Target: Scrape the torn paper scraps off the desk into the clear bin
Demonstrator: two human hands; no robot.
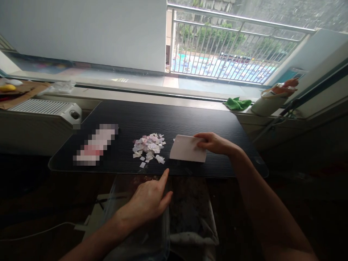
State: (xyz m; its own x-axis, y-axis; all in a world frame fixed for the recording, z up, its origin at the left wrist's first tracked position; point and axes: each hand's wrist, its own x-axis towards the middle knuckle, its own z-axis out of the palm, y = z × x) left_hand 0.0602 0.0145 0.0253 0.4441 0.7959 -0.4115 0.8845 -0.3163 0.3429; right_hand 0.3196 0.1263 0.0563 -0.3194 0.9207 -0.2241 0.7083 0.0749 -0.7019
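Note:
A pale, flat rectangular sheet (186,149), perhaps stiff card or plastic, is held at its right end by my right hand (213,142), fingers closed on it. It stands tilted on the dark table (174,117). To its left lies a loose heap of small white and pinkish paper pieces (149,145), with a few scattered toward the table's front edge. My left hand (149,197) hangs just in front of that edge, holding nothing, its index finger stretched toward the sheet and its thumb apart.
Below my left hand is a clear plastic bin (165,232). A blurred-out pinkish item (95,145) lies at the table's left. A green cloth (237,103) and a pale container (269,100) sit on the windowsill; a white radiator (43,110) stands at left.

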